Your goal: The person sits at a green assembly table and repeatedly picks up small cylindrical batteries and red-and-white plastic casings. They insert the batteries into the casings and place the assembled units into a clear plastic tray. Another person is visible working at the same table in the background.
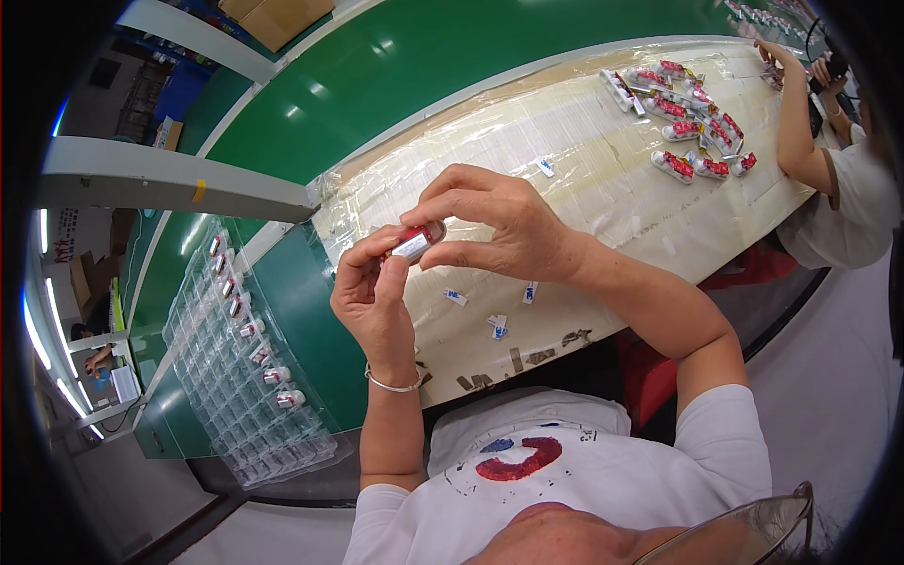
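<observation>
Both my hands hold one small capsule-shaped piece (414, 243), red with a silver-white flat side and a rounded, clear-looking end. My left hand (375, 297) grips it from below and the left, thumb against its side. At its upper right end, my right hand (504, 221) has thumb and forefinger curved around the rounded tip. The fingers partly cover the piece. Small white slips with blue print lie on the table nearby: one slip (456, 297) below my hands, another slip (546, 167) beyond my right hand.
To the left, a clear compartment tray (212, 372) holds a row of similar red-and-white pieces (251, 328). A pile of such pieces (697, 113) lies far right, near a co-worker's arm (799, 127). A grey post (169, 176) stands left of the film-covered table (650, 226); a green surface (395, 85) runs behind.
</observation>
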Demonstrator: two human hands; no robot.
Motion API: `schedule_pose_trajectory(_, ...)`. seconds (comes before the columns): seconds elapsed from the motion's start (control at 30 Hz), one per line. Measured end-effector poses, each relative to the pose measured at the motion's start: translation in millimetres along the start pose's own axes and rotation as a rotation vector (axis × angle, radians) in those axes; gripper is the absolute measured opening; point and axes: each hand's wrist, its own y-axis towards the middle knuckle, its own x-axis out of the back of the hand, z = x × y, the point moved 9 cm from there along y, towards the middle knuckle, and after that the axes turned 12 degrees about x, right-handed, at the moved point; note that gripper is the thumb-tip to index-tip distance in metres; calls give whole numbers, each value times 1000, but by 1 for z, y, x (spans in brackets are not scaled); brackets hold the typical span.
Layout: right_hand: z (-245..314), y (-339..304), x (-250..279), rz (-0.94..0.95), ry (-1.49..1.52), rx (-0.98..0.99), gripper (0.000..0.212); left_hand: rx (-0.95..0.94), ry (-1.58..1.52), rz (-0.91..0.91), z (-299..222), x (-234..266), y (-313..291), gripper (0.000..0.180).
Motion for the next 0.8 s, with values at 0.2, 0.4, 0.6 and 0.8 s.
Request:
schedule_pose_trajectory(0.2, 2, 0, -1, -58, 79, -39, 28, -37, -2, 15, -5, -2, -1, 21)
schedule_pose_trajectory(0.4, 7, -2, 3, -101, 72, -62, 26, -68, 18, 73, -11, -13, -2, 24)
schedule_pose_trajectory(0.6, 8, -3, 4, -132, 67, -95, 25, -103, 63, 80, -9, -12, -3, 24)
schedule_pose_trajectory(0.8, 3, -6, 1, -140, 67, -162, 24, -67, 35, 63, -7, -12, -2, 25)
